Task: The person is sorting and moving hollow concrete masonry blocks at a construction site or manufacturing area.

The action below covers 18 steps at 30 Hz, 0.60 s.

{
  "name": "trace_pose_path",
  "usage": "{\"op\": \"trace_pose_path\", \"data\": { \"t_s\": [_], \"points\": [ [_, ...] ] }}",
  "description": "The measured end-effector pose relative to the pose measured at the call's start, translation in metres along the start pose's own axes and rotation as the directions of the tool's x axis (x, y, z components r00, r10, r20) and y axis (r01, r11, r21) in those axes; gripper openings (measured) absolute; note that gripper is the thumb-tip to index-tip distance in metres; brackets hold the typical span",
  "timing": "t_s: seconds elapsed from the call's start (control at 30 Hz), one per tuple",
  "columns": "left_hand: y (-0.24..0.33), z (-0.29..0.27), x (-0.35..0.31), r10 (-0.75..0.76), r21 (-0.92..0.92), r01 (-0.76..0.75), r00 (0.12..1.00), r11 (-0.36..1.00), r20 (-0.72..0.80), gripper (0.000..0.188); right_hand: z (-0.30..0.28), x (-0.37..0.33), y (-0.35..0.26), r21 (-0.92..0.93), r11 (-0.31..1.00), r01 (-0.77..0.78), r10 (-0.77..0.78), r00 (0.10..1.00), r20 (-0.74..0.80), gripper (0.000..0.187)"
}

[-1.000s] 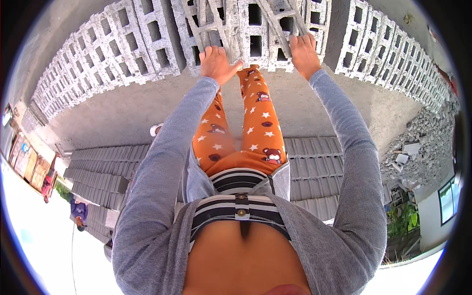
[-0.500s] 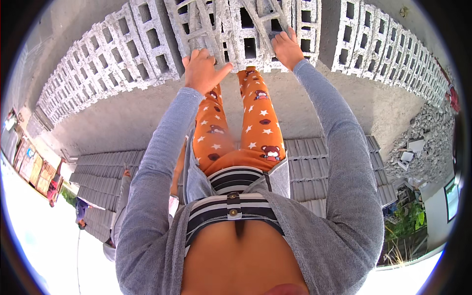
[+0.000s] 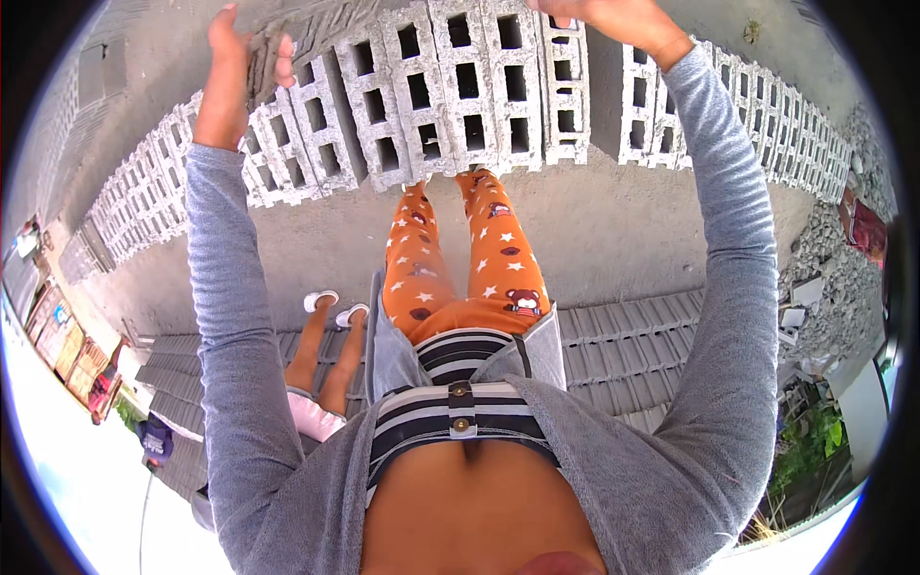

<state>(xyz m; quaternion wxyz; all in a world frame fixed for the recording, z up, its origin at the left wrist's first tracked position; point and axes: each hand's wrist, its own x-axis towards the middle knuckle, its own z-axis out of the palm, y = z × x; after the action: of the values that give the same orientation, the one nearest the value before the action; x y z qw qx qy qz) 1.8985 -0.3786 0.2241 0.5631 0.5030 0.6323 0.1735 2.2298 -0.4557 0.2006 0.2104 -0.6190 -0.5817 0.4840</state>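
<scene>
While both hands' grip clamps its ends, left hand [image 3: 222,91] and right hand [image 3: 613,17], the concrete block [image 3: 316,29] lies crosswise

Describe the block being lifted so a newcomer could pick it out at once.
Start at the long row of grey hollow concrete blocks on the concrete ground. Above its left end, the raised concrete block sits at the picture's top edge. Unlike its neighbours, it is off the ground, with the left hand on its end and the right hand on the far side.
</scene>
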Motion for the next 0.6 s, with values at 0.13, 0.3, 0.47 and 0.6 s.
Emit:
{"op": "trace_pose_path", "data": {
  "t_s": [0.13,0.3,0.47,0.6],
  "points": [
    [0.032,-0.045,-0.015,-0.048,-0.274,0.057,0.998,0.96,0.04,0.066,-0.064,-0.022,-0.049,0.728,0.677,0.11,-0.099,0.993,-0.058,0.021],
    [0.051,-0.014,-0.035,-0.106,-0.392,0.146,0.987,0.908,0.121,0.065,-0.085,-0.027,-0.033,0.661,0.679,-0.32,0.202,0.947,0.251,0.023],
    [0.034,-0.013,-0.032,-0.154,-0.312,0.189,0.979,0.931,0.133,0.068,-0.093,-0.022,-0.023,0.669,0.634,-0.387,0.305,0.921,0.244,0.024],
    [0.006,-0.007,-0.023,-0.25,-0.308,0.298,0.95,0.904,0.188,0.068,-0.106,-0.044,-0.023,0.414,0.854,-0.314,0.267,0.949,0.169,0.03]
  ]
}}
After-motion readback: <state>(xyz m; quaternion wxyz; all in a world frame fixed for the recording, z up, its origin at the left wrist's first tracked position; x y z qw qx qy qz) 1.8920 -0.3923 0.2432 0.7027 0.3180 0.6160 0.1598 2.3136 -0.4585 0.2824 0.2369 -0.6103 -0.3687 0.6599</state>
